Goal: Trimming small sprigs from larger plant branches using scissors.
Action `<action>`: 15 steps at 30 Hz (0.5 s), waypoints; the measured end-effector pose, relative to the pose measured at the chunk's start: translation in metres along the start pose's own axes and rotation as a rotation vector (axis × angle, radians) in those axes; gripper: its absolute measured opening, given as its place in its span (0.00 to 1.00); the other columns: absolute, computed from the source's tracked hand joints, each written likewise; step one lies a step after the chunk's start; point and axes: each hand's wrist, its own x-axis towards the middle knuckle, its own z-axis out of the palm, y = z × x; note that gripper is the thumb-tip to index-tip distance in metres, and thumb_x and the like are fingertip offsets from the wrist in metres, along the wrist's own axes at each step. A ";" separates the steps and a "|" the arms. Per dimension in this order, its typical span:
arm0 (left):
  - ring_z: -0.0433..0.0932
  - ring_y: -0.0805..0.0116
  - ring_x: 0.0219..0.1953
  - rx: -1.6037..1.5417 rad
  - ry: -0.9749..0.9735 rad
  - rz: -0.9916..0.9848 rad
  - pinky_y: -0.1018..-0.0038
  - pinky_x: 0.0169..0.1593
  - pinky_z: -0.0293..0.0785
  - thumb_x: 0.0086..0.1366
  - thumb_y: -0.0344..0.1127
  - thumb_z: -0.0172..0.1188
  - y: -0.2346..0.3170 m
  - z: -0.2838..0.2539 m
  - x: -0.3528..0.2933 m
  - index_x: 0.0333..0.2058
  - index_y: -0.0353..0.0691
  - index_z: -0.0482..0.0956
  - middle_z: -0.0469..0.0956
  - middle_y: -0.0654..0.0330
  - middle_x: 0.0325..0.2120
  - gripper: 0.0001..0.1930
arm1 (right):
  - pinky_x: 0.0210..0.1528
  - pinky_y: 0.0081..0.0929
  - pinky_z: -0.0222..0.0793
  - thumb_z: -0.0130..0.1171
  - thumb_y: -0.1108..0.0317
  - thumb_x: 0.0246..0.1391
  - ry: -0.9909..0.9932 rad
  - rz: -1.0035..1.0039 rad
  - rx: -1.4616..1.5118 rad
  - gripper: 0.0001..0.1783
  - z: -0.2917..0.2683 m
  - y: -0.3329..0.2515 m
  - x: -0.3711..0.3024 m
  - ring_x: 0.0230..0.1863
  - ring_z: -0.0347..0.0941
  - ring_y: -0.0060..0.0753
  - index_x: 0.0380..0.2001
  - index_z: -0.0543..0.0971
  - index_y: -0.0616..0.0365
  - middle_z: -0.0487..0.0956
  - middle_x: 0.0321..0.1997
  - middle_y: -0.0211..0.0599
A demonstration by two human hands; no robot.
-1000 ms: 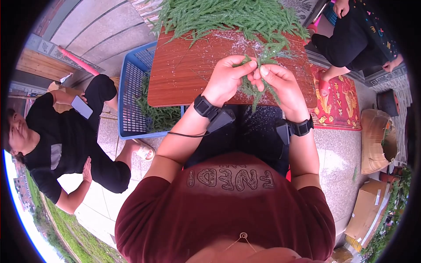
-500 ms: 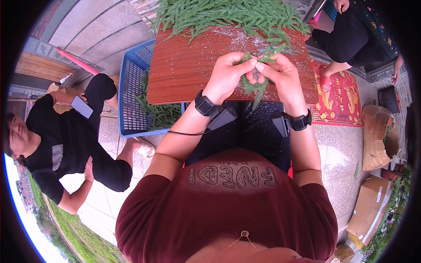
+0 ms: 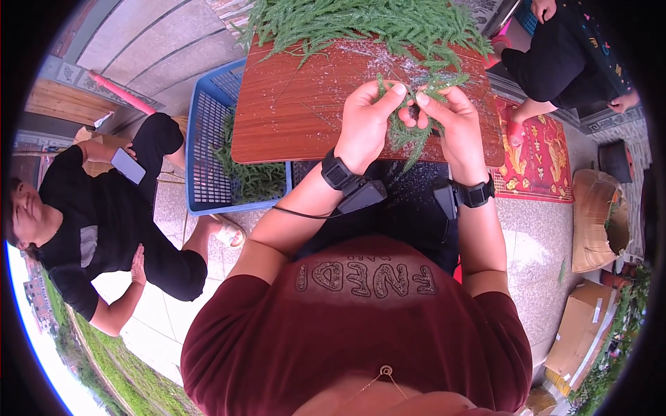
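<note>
A co-worker in black sat at far left, a phone in one hand and the other hand against the body, while a pink tube sloped along the wall behind. To the right, a blue basket of open lattice stood beside the table, with loose greenery lying inside it. The reddish-brown wooden table carried a broad pile of green sprigs across its far side, and pale flecks were scattered over its top. Above the near part of the table, the left hand, a black device strapped at its wrist, was closed in a pinch between thumb and fingers on a green sprig. The sprig was between the two hands, its lower fronds hanging toward the table's near edge. The right hand, similarly strapped, gripped the same sprig between thumb and fingers; a dark spot at its fingertips was too small to identify. Farther right, a red mat with gold patterns lay on the floor, near a second person in dark clothing. At far right stood an open carton and, nearer the wearer, another cardboard box beside leafy plants
</note>
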 end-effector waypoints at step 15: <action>0.75 0.74 0.26 0.206 -0.033 -0.042 0.77 0.31 0.73 0.67 0.32 0.57 0.007 -0.005 0.000 0.37 0.31 0.78 0.79 0.59 0.29 0.08 | 0.32 0.19 0.66 0.60 0.72 0.57 -0.180 0.147 0.004 0.12 -0.009 -0.005 0.002 0.26 0.72 0.22 0.44 0.76 0.59 0.81 0.33 0.35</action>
